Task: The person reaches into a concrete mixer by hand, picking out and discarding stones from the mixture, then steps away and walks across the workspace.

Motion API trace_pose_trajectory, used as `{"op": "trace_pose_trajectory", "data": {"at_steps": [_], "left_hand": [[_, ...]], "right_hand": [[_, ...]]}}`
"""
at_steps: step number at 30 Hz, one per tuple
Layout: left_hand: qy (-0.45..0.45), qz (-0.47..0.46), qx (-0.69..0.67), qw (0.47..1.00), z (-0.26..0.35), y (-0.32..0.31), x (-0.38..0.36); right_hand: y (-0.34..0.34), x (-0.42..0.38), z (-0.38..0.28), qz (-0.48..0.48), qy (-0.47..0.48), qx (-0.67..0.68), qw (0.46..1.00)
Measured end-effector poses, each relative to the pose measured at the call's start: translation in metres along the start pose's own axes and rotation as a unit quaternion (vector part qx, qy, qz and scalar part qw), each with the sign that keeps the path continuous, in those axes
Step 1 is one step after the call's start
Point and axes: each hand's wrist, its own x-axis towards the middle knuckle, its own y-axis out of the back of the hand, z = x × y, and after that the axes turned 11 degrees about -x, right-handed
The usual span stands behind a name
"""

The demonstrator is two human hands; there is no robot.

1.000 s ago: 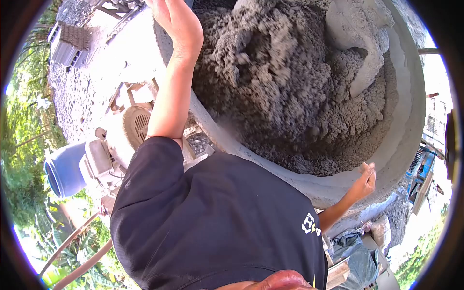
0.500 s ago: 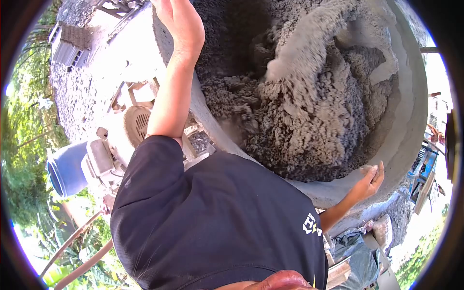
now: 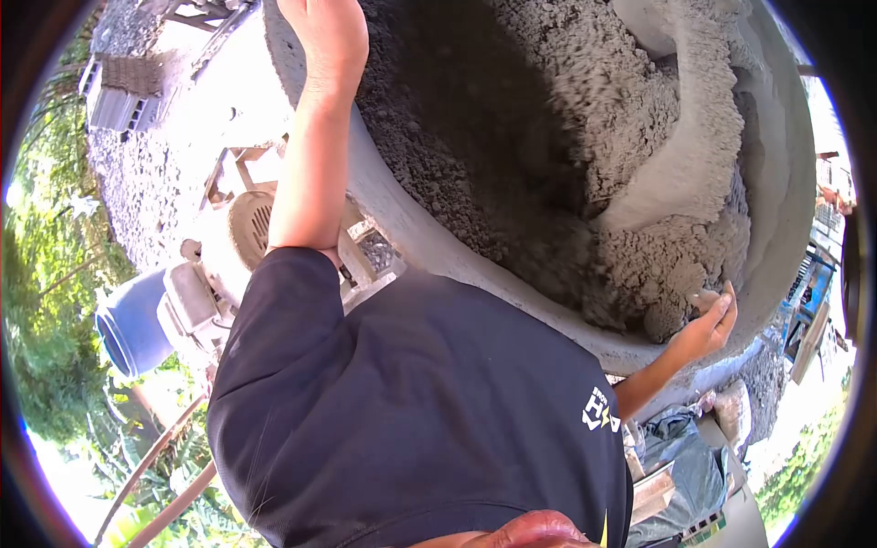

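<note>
My left hand (image 3: 331, 32) is at the top edge, beside the upper left rim of a large round mixer drum (image 3: 402, 205). Its fingers are cut off by the frame, so any grip is hidden. At the drum's lower right rim, my right hand (image 3: 708, 331) is raised with fingers loosely bent and apart, and nothing shows in it. Inside the drum, wet grey concrete (image 3: 639, 265) lies heaped around a coated mixing blade (image 3: 676, 173). A dark, blurred hollow runs down the middle of the drum.
A motor (image 3: 251, 224) on a metal frame stands left of the drum, with a blue barrel (image 3: 137, 320) beyond it. Grey blocks (image 3: 119, 96) lie at the upper left. Crumpled plastic sheeting (image 3: 681, 466) and boards are at the lower right.
The blade and the concrete have shifted inside the drum, and the dark hollow reaches further down. My left hand has moved slightly left; my right hand is a little further right.
</note>
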Motion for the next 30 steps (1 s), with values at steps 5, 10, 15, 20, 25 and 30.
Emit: {"op": "trace_pose_trajectory", "data": {"at_steps": [5, 10, 15, 20, 25, 30], "left_hand": [[0.02, -0.038, 0.059, 0.997, 0.005, -0.006, -0.001], [0.023, -0.032, 0.051, 0.998, 0.0, -0.004, -0.002], [0.043, -0.04, 0.027, 0.998, -0.005, -0.001, -0.002], [0.054, -0.054, 0.015, 0.997, -0.004, -0.001, -0.004], [0.1, -0.036, -0.016, 0.994, 0.001, -0.005, -0.004], [0.092, -0.044, -0.027, 0.994, -0.007, 0.0, -0.003]], "right_hand": [[-0.001, 0.004, 0.001, -0.031, 0.015, -0.016, 0.999], [-0.002, 0.003, 0.003, -0.029, 0.005, 0.001, 1.0], [-0.002, 0.002, 0.001, -0.028, -0.01, 0.002, 1.0], [-0.002, 0.004, 0.006, -0.042, -0.004, -0.015, 0.999], [-0.001, 0.006, 0.007, -0.043, -0.008, -0.013, 0.999], [-0.001, 0.003, -0.002, -0.032, -0.023, 0.002, 0.999]]}}
